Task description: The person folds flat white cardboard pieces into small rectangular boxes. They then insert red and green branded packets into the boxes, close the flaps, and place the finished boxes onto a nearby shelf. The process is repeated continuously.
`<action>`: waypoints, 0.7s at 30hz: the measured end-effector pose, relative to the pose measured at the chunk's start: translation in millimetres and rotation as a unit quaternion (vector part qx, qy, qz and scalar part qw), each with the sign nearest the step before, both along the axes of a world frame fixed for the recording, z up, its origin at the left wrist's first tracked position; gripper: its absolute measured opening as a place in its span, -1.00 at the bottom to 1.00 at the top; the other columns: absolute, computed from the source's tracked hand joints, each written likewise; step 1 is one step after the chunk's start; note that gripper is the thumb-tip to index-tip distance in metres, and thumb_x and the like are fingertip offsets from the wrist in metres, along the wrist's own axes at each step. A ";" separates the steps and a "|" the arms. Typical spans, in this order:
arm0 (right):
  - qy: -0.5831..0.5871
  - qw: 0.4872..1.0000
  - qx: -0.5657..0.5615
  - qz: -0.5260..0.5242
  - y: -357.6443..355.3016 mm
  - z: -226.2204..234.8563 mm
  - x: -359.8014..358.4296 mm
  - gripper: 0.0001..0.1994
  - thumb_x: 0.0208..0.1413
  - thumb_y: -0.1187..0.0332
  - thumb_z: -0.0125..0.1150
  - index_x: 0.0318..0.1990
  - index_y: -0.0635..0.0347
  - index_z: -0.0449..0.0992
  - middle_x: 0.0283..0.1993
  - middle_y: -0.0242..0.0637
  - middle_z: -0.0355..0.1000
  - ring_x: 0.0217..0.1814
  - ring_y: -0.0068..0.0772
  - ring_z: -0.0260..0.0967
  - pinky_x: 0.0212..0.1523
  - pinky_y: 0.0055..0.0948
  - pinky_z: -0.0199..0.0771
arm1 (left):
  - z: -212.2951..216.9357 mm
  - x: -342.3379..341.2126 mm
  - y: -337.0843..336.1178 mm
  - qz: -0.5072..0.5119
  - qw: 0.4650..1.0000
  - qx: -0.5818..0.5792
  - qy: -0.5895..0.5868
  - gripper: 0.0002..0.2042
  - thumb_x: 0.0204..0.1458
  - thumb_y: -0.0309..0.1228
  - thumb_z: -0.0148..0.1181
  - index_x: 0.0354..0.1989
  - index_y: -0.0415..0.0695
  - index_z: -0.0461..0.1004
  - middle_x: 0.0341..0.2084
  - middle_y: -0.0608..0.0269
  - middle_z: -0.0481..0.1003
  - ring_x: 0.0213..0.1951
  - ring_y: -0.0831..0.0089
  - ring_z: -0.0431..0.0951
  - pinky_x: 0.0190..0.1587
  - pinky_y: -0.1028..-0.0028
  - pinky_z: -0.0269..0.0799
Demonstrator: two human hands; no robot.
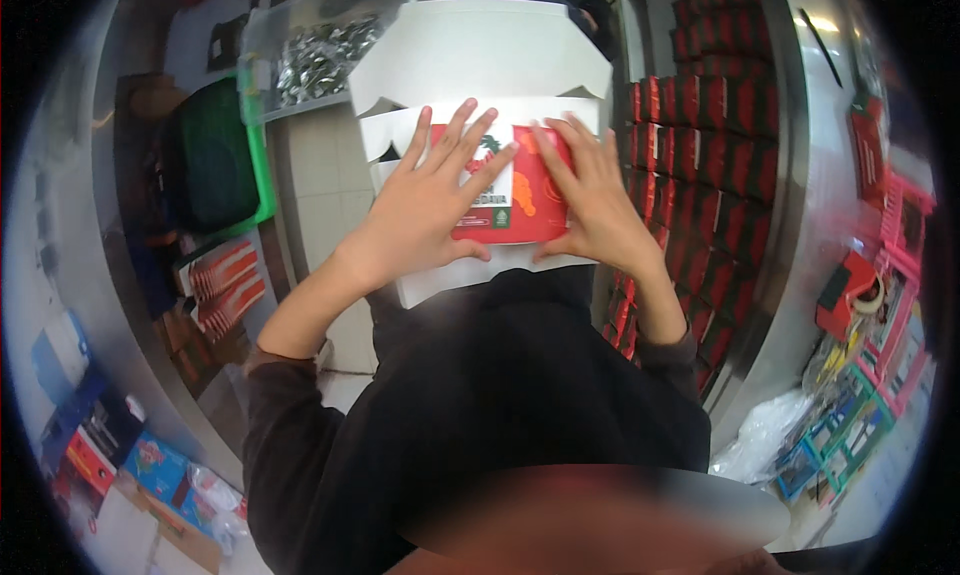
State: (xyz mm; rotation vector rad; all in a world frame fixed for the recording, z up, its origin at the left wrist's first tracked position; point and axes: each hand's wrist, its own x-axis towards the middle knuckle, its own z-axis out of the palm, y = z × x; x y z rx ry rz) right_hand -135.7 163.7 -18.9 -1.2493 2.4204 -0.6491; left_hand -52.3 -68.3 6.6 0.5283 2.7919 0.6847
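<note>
In front of my body lies a partly folded cardboard box (480,50), its white inside turned up and its wide far flap standing open. On its near part shows a red printed panel (540,210) with a white patch and orange shapes. My left hand (425,200) rests on the left side of that panel, fingers spread, with the thumb near the panel's lower edge. Over the right side lies my right hand (592,197), its fingers stretched out and slightly apart. Neither hand is wrapped round anything.
To the right stand tall stacks of red and dark boxes (690,165). A clear plastic bin (262,50) holds silvery packets at the upper left, near a green-rimmed crate (262,165). Pink (908,215) and green baskets (850,430) and a plastic bag (765,435) lie far right.
</note>
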 end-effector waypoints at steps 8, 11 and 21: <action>0.127 0.991 0.038 -0.009 -11.7 -32.9 21.5 -0.01 -0.19 0.21 0.43 0.43 0.09 0.00 0.42 0.07 -0.05 0.47 0.07 -0.09 0.15 0.14 0.19 | -35.1 9.2 9.2 0.021 0.991 -0.100 0.084 -0.02 -0.28 -0.36 0.38 0.44 0.05 0.03 0.32 -0.06 0.08 0.34 -0.06 0.09 0.37 -0.22 -0.21; 0.236 0.966 0.103 -0.015 -16.1 -44.3 34.2 -0.16 -0.07 0.28 0.27 0.42 0.08 0.04 0.48 0.04 -0.11 0.50 0.08 -0.14 0.14 0.22 0.18 | -45.6 18.1 11.6 0.031 0.982 -0.149 0.111 -0.17 -0.13 -0.41 0.19 0.44 0.06 0.04 0.35 -0.12 0.05 0.36 -0.02 0.08 0.34 -0.26 -0.20; 0.378 0.923 -0.036 -0.058 -23.2 -19.1 55.4 -0.50 0.05 0.13 0.30 0.16 -0.48 0.31 0.21 -0.42 0.35 0.32 -0.23 0.20 0.34 0.61 -0.45 | 10.7 -12.5 12.0 0.179 0.983 0.033 0.002 -0.02 -0.30 -0.30 0.43 0.42 0.00 0.07 0.07 -0.23 0.19 0.20 -0.15 0.17 0.22 0.07 0.11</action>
